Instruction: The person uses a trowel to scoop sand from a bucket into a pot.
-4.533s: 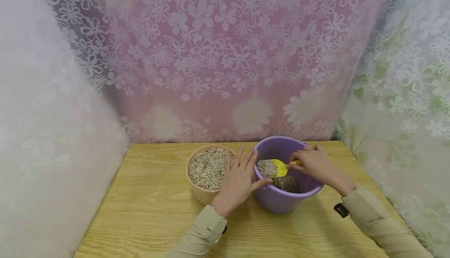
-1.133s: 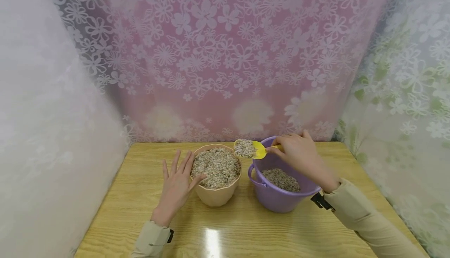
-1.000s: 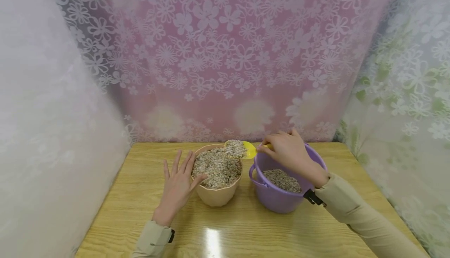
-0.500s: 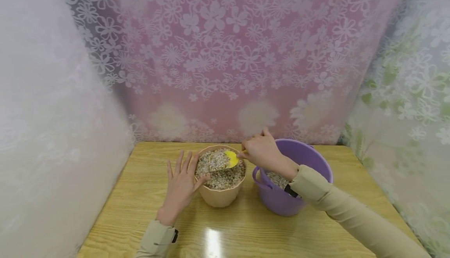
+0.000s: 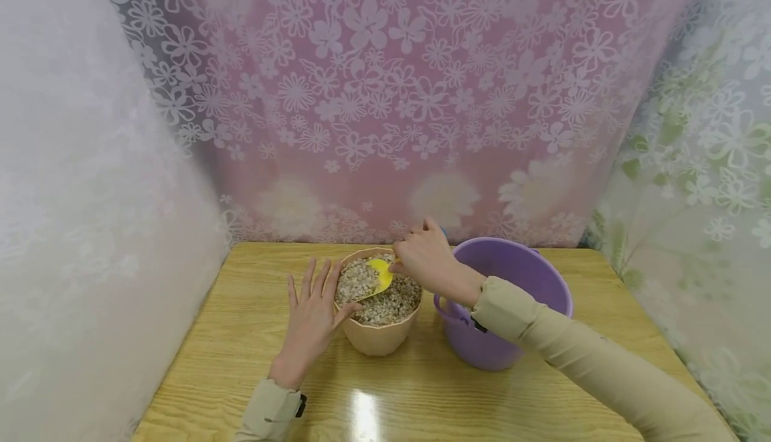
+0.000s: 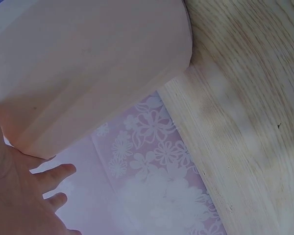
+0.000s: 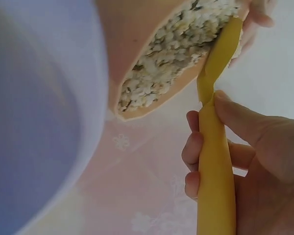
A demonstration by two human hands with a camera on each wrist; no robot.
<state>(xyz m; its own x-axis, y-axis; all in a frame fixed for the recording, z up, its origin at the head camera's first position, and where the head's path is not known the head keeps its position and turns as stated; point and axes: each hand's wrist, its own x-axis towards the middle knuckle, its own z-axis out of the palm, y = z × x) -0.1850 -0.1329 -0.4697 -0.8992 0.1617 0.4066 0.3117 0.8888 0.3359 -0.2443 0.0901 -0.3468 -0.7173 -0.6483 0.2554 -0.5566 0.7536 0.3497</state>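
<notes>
My right hand (image 5: pixel 426 262) grips the handle of a yellow hand trowel (image 5: pixel 382 276) over a peach faceted pot (image 5: pixel 376 340). Pale gravel (image 5: pixel 391 303) fills the pot nearly to its rim, and more lies on the trowel's blade, low over the pot's left side. In the right wrist view, fingers and thumb (image 7: pixel 240 120) wrap the thick yellow handle (image 7: pixel 215 166). My left hand (image 5: pixel 308 318) rests against the pot's left rim with its fingers spread and straight. The left wrist view shows the pot's wall (image 6: pixel 88 68) beside that hand (image 6: pixel 12 186).
A purple bucket (image 5: pixel 482 351) with a side handle stands right of the pot, partly covered by my right forearm. The wooden table (image 5: pixel 253 295) ends at a pink floral curtain (image 5: pixel 361 187) behind. Pale curtains (image 5: pixel 693 241) hang on both sides.
My right hand has carried the gravel-loaded trowel from the purple bucket leftward and down over the pot. My left hand has moved from the bucket's rim to the pot's left side.
</notes>
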